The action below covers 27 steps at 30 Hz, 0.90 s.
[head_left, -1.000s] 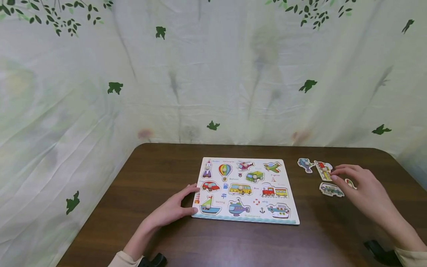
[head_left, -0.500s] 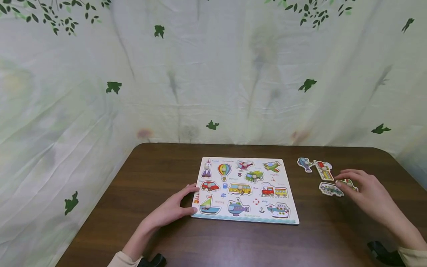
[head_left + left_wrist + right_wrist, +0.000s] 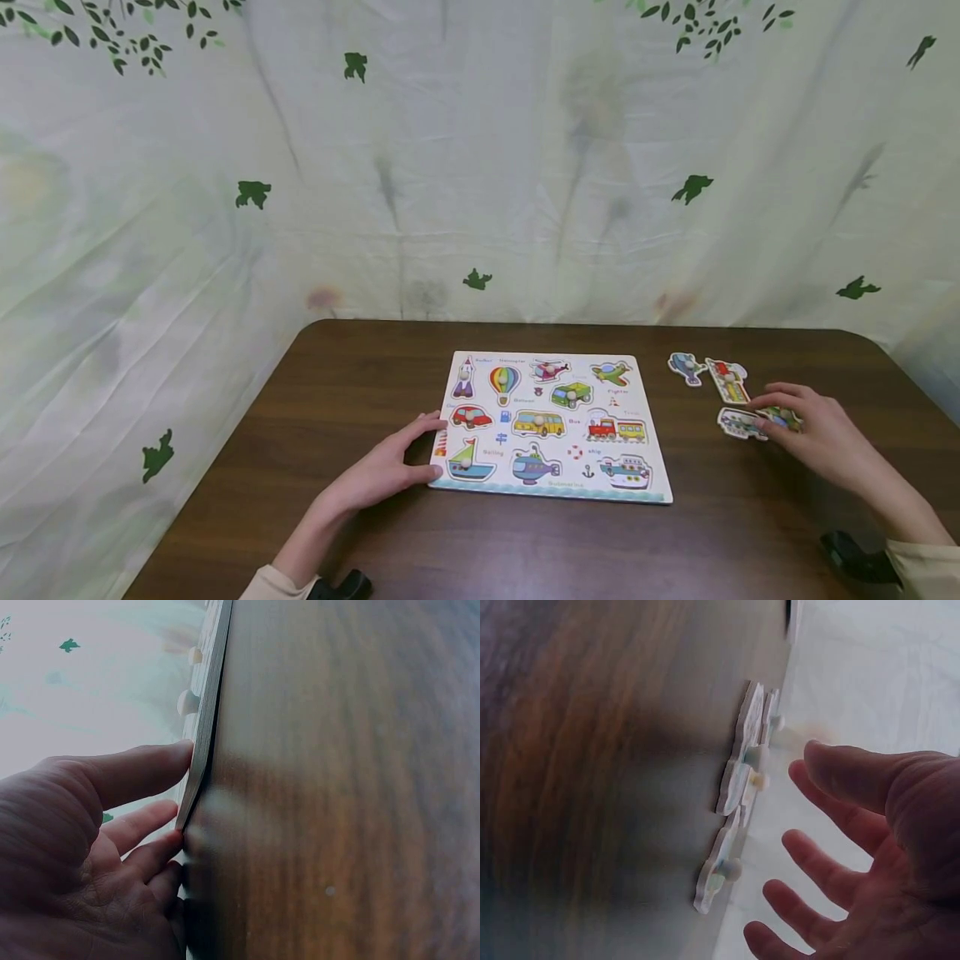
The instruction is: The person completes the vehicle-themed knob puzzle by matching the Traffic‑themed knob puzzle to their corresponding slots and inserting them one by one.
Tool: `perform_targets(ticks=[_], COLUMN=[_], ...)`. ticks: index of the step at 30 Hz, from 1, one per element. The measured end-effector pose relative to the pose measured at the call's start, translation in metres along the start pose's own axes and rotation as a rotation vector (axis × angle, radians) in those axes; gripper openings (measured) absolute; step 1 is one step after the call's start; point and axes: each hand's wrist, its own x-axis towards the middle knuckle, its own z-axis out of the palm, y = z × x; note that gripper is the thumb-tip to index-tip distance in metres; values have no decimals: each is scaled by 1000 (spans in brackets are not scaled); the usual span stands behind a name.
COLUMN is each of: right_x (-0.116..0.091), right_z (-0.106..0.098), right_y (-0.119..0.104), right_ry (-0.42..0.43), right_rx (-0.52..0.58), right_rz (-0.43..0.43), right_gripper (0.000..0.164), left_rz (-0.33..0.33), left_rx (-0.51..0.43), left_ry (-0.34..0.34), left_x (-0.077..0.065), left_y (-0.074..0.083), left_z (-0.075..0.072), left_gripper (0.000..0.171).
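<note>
A white puzzle board (image 3: 566, 492) printed with vehicles lies on the table. My left hand (image 3: 378, 477) touches its left edge, the thumb at the near corner; the left wrist view shows the thumb (image 3: 146, 769) against the board's side. To the right, my right hand (image 3: 832, 437) hovers with loosely bent fingers over a green piece (image 3: 782, 415), partly hidden, and a grey vehicle piece (image 3: 738, 422), which the thumb tip overlaps. In the right wrist view the fingers (image 3: 821, 859) are spread apart, and a gap shows between them and the knobbed pieces (image 3: 716, 862).
Beyond the right hand lie a blue piece (image 3: 686, 368) and a red and yellow piece (image 3: 727, 382), side by side. The brown table (image 3: 360, 367) ends at a pale curtain (image 3: 525, 167) with leaf prints. Dark wrist cameras (image 3: 858, 558) sit at both sleeves.
My right hand has come down the table, from beside the red and yellow piece to the green and grey pieces. The left hand and the board have stayed in place.
</note>
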Motion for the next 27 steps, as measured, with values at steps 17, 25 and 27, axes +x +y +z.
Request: perform_targets(ticks=[17, 25, 27], right_x=[0, 1, 1], right_z=[1, 0, 0], right_y=[6, 7, 7], right_ry=[-127, -143, -143], right_rx=[2, 14, 15], right_rz=[16, 27, 31], right_gripper=[20, 17, 16], left_rz=[-12, -8, -8], left_rx=[-2, 5, 6], left_ry=[-8, -6, -7], left_x=[0, 1, 1], left_y=[1, 1, 0], left_z=[-1, -1, -1], left_gripper=[58, 58, 58])
